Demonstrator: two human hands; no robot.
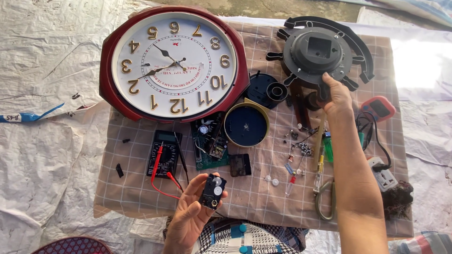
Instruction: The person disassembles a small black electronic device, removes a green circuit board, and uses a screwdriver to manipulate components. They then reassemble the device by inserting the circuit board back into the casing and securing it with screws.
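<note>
checked cloth [263,197]: left hand [190,218] holds clock movement [212,191].

We seem to be at a makeshift clock repair spot, set up low on the ground in bright daylight. A checked cloth [263,188] lies over crumpled white plastic sheeting [42,70], and on it we see a big wall clock [174,63], a multimeter [164,159] with red and black leads, a bare circuit board [209,146], loose screws [303,149], screwdrivers [319,169] and dark plastic clock parts [320,51].
</note>
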